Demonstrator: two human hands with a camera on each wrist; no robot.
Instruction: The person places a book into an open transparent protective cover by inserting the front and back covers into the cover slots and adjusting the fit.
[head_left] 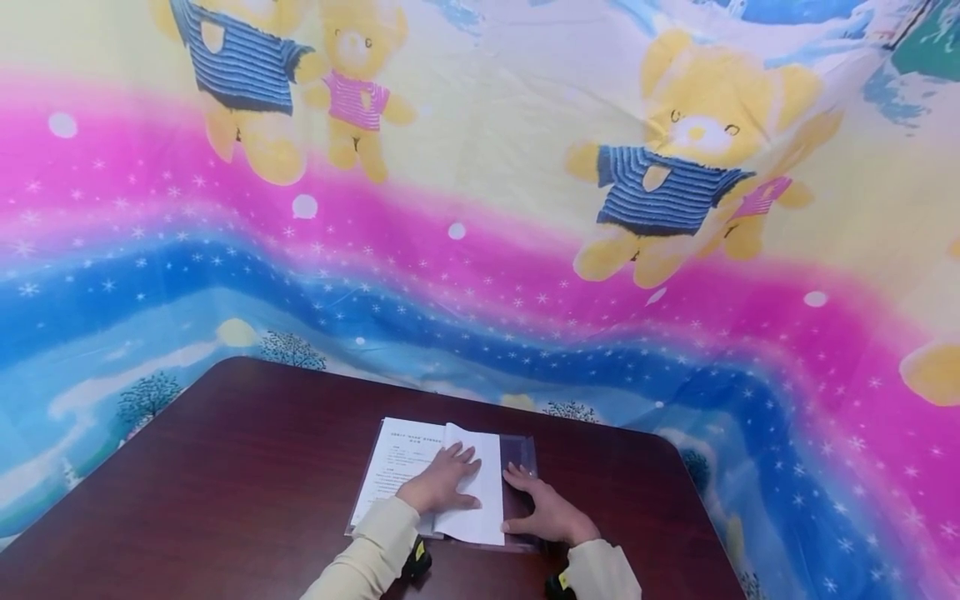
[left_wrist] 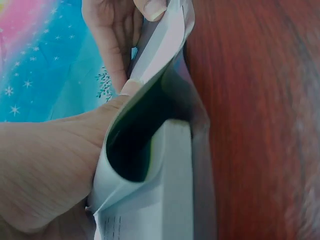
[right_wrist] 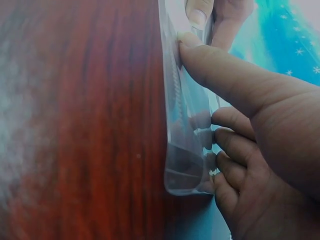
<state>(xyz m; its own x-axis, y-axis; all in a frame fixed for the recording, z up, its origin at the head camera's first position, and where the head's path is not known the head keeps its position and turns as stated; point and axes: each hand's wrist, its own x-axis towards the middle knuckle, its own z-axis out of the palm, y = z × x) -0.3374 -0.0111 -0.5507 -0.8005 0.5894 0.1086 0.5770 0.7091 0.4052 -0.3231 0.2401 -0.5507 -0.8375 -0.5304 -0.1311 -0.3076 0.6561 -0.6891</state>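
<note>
A: Step?
B: Looks like smoothing a blank-looking page (head_left: pixel 489 458) over the printed papers (head_left: pixel 397 467), all on the clear folder (head_left: pixel 519 448) on the table (head_left: pixel 225 467); next probably calls for pressing its curl flat
A: Fingers?
B: Left hand (head_left: pixel 448 482): spread, laid on that page. Right hand (head_left: pixel 552 510): thumb and fingers apart, tips touching the folder's plastic, no clamping visible

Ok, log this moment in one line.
left hand: on paper | right hand: on clear folder | paper: partly curled | folder: on table
</note>
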